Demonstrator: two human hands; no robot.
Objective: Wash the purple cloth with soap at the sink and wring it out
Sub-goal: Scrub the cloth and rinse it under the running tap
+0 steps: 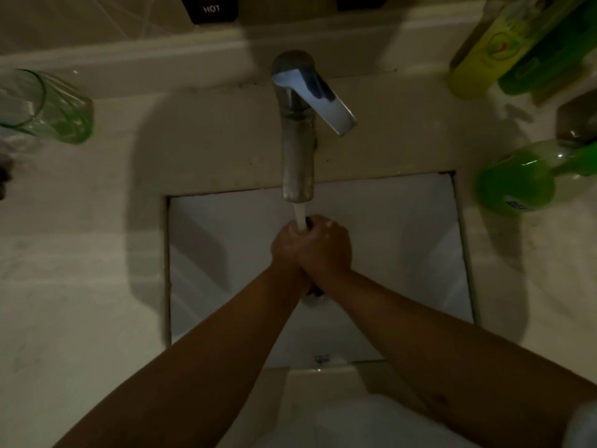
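1. Clasping my left hand [287, 245] and right hand [326, 248] together, fingers curled tight around the purple cloth [309, 221], barely visible between them.
2. Water from the faucet [297, 156] hits my hands.
3. Both hang over the white sink [210, 253].
4. Green bottle [517, 182] lies at right.

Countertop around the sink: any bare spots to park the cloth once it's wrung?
Bare countertop left of the sink basin, below the green glass. Another bare patch right of the basin, below the round green bottle. The far right corner is crowded: yellow bottle, green bottles. Both hands, left hand and right hand, fill the basin's middle under the faucet.
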